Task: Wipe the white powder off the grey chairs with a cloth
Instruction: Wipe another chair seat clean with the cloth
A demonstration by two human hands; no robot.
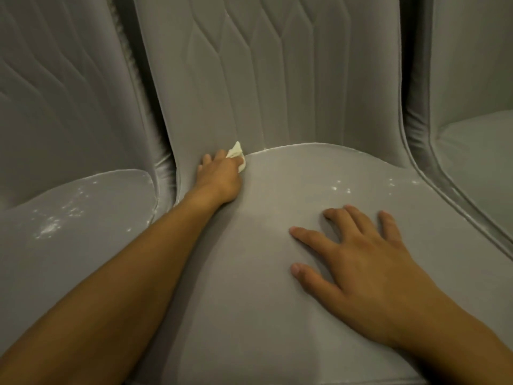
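The left hand point(219, 179), just above frame centre, grips a wadded cloth point(236, 155) in the crease where the middle chair point(249, 287) seat meets its backrest point(263, 79). The right hand point(369, 262), lower right, lies flat on that seat, fingers spread. White powder point(340, 187) speckles the seat's right side (more dusts the left chair point(83, 245)).

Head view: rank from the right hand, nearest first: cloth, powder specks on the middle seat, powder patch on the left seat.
1. powder specks, middle seat, just beyond the right hand.
2. cloth, back crease, gripped by the left hand.
3. powder patch, left seat, far left.
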